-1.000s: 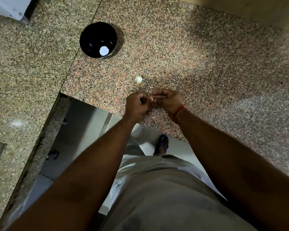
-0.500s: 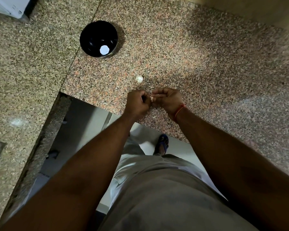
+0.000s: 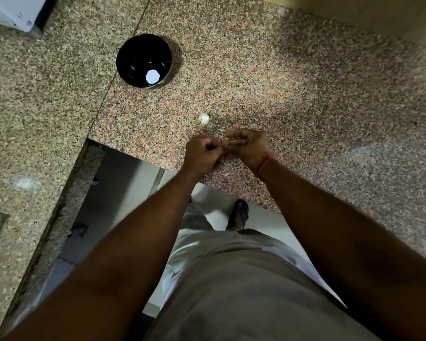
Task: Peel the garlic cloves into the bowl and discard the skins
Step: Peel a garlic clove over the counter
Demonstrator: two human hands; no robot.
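Observation:
Both hands meet over the front edge of the granite counter (image 3: pixel 293 89). My left hand (image 3: pixel 202 153) and my right hand (image 3: pixel 250 147) have their fingers curled together around a small garlic clove (image 3: pixel 225 143), which is almost wholly hidden between the fingertips. A white garlic bulb piece (image 3: pixel 203 118) lies on the counter just beyond the hands. The dark bowl (image 3: pixel 133 54) stands farther back to the left, with a round bright reflection at its bottom. A few thin skin scraps (image 3: pixel 220 131) lie near the right fingertips.
The counter has a seam running diagonally past the bowl and a cut-out corner at the left, where the floor and my sandalled foot (image 3: pixel 240 214) show below. A white appliance corner (image 3: pixel 12 11) sits at the top left.
The hands have stayed together at the counter edge, with only small finger movements on the clove. The bowl and the bulb piece have not moved.

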